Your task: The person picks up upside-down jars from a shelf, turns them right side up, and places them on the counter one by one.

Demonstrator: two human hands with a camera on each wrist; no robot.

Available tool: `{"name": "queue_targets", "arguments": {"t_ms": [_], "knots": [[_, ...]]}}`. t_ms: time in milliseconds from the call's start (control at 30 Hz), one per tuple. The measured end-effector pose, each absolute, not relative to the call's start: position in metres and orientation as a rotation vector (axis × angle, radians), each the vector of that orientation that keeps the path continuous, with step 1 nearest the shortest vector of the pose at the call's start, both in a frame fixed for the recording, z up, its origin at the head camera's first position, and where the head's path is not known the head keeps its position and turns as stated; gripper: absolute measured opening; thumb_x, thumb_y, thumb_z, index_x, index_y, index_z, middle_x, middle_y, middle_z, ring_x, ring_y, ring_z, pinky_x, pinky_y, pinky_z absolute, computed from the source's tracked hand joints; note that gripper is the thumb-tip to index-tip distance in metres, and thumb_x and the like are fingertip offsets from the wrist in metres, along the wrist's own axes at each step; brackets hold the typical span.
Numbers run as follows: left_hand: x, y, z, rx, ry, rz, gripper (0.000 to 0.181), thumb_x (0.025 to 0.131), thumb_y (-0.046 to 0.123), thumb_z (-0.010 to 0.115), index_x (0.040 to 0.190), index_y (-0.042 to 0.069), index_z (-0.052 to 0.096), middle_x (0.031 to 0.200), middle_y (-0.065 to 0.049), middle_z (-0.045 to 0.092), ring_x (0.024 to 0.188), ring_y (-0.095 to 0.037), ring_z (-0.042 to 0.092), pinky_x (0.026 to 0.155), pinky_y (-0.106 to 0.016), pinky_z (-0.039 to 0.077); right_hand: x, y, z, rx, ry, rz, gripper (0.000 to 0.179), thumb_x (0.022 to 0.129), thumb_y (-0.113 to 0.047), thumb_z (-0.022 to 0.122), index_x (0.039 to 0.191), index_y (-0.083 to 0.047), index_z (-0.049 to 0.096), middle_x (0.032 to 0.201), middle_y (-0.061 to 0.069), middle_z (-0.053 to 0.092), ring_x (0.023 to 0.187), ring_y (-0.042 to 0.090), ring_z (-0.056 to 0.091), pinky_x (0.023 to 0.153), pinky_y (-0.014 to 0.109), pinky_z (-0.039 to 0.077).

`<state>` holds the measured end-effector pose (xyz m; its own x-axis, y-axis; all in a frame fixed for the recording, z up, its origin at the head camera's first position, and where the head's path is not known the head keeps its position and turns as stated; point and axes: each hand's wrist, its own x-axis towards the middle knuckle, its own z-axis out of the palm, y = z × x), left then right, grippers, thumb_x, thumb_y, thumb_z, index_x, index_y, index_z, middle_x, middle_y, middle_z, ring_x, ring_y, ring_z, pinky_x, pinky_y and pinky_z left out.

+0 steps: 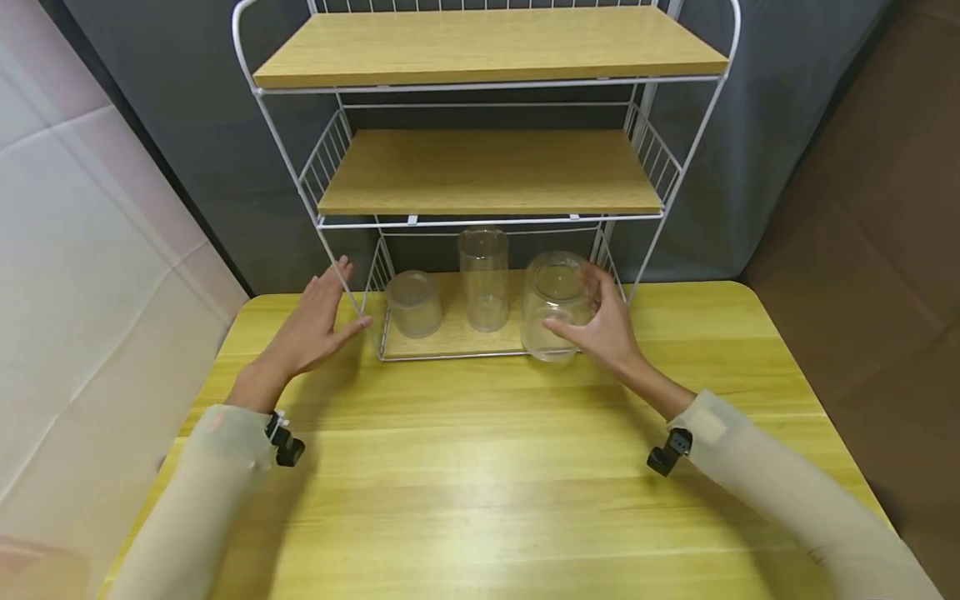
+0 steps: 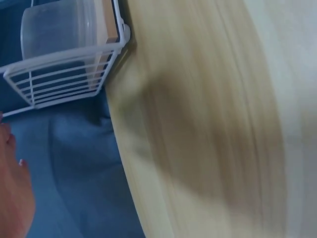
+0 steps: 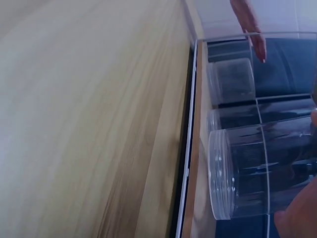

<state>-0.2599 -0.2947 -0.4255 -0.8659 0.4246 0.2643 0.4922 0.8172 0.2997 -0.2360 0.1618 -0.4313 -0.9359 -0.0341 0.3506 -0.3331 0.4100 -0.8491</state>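
Observation:
My right hand (image 1: 603, 329) grips a large clear jar (image 1: 553, 312) from its right side, thumb across the front and fingers behind. The jar stands mouth down at the right of the rack's bottom shelf; its ridged neck (image 3: 221, 173) faces the board in the right wrist view. To its left are a tall clear jar (image 1: 483, 283) and a short clear jar (image 1: 414, 307). My left hand (image 1: 311, 321) is at the rack's left front post with straight fingers and thumb spread, overlapping the post in the head view. It holds nothing.
The white wire rack (image 1: 288, 158) has a wooden top board (image 1: 480, 42) and middle board (image 1: 487, 171) above the jars. Wire side panels (image 2: 62, 82) flank the shelves. The rack stands at the back of a wooden table (image 1: 480, 467), before a dark cloth (image 1: 180, 125).

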Motion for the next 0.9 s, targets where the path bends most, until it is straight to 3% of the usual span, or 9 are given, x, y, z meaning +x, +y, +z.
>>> {"name": "queue_targets", "arguments": {"t_ms": [200,333,533,700,900], "knots": [[-0.241,-0.312,-0.422,-0.651,-2.69,-0.599,0.084,0.097,0.047,0.053,0.158,0.012,0.007,0.164,-0.011,0.008,0.15,-0.031,0.008,0.122,-0.05,0.007,-0.224,0.164,-0.424,0.383,-2.411,1.568,0.102,0.065,-0.023,0.092,0.148,-0.011,0.033,0.142,0.013,0.045,0.126,0.027,0.047,0.107,0.045,0.042],[-0.23,-0.316,-0.419,-0.605,-2.44,-0.717,0.082,0.094,0.059,0.05,0.155,0.011,0.023,0.159,-0.013,0.026,0.146,-0.033,0.022,0.12,-0.048,0.016,-0.209,0.165,-0.409,0.409,-2.447,1.581,0.101,0.067,-0.014,0.09,0.149,-0.006,0.031,0.145,0.017,0.042,0.127,0.033,0.046,0.107,0.048,0.041],[-0.215,-0.287,-0.397,-0.606,-1.94,-0.808,0.089,0.086,0.071,0.051,0.133,-0.005,0.048,0.136,-0.02,0.052,0.127,-0.038,0.045,0.112,-0.046,0.032,-0.187,0.169,-0.387,0.531,-2.457,1.647,0.095,0.07,-0.005,0.086,0.146,0.001,0.03,0.145,0.019,0.044,0.131,0.033,0.046,0.109,0.048,0.04],[-0.201,-0.243,-0.381,-0.811,-1.78,-0.777,0.075,0.089,0.056,0.059,0.121,-0.012,0.052,0.123,-0.025,0.056,0.116,-0.04,0.05,0.107,-0.041,0.038,-0.183,0.175,-0.395,0.569,-2.4,1.808,0.097,0.069,0.0,0.085,0.147,0.001,0.027,0.146,0.023,0.043,0.132,0.039,0.045,0.112,0.049,0.035],[-0.189,-0.195,-0.383,-1.141,-1.857,-0.807,0.07,0.091,0.044,0.064,0.127,-0.014,0.048,0.128,-0.029,0.053,0.118,-0.041,0.049,0.111,-0.039,0.035,-0.187,0.184,-0.414,0.607,-2.323,1.955,0.098,0.071,0.002,0.084,0.149,-0.01,0.026,0.149,0.017,0.041,0.135,0.032,0.043,0.113,0.044,0.035]]}}
